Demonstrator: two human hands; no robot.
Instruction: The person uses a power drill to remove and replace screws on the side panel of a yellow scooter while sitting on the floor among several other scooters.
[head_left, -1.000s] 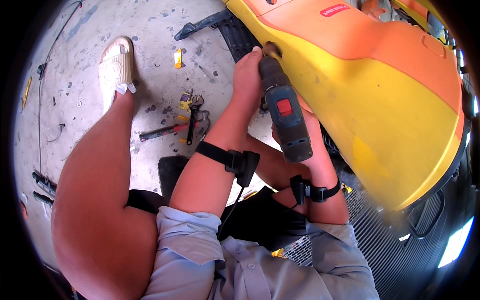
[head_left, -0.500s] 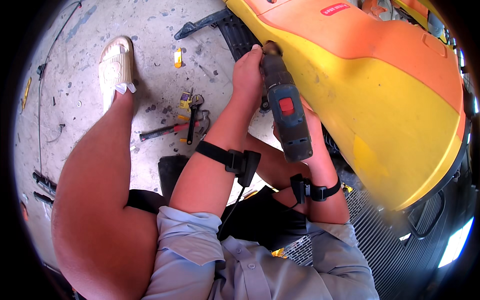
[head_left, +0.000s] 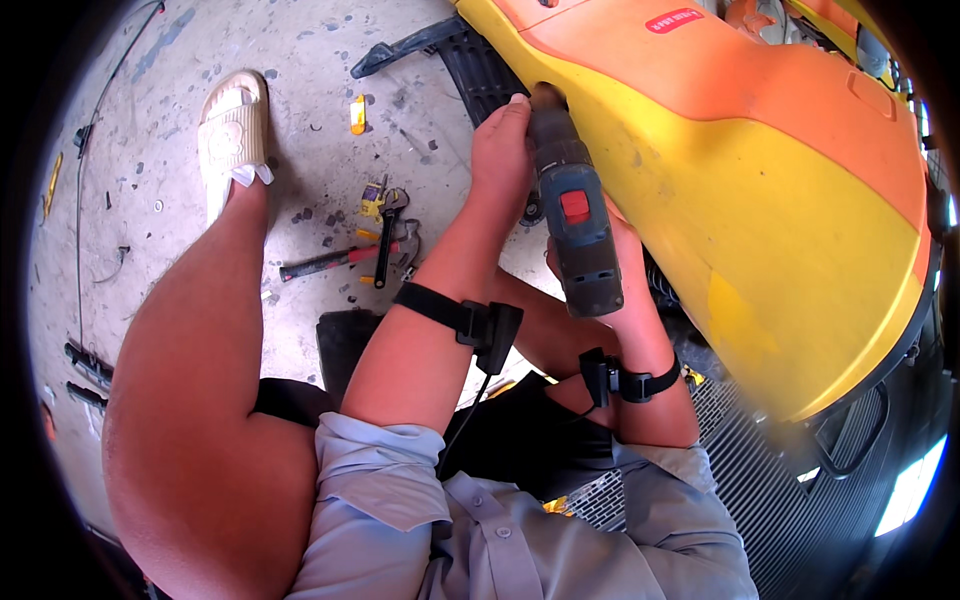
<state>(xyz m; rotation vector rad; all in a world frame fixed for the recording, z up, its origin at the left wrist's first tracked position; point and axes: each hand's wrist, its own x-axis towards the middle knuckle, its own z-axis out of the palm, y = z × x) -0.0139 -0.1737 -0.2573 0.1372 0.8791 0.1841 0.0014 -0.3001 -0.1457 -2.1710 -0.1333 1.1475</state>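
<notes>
A dark grey power drill (head_left: 577,240) with a red patch on top points away from me, its nose against or very close to the lower edge of a yellow and orange machine cover (head_left: 740,220). My right hand (head_left: 627,250) is closed round it from below on the right; the drill body hides most of those fingers. Beside the drill's front, my left hand (head_left: 502,150) is closed with the thumb up along the nose. Its other fingers are out of sight, so what they grip cannot be made out. The drill's tip is hidden too.
On the concrete floor lie a claw hammer (head_left: 340,258), an adjustable wrench (head_left: 386,240) and a small yellow piece (head_left: 358,115). A black ribbed part (head_left: 480,75) juts out by the cover. Metal grating (head_left: 800,500) is at the lower right. My sandalled foot (head_left: 236,135) stands left.
The drill's front and my left hand have shifted very slightly to the right, and the drill's rear end sits a touch higher. Both hands keep nearly the same hold.
</notes>
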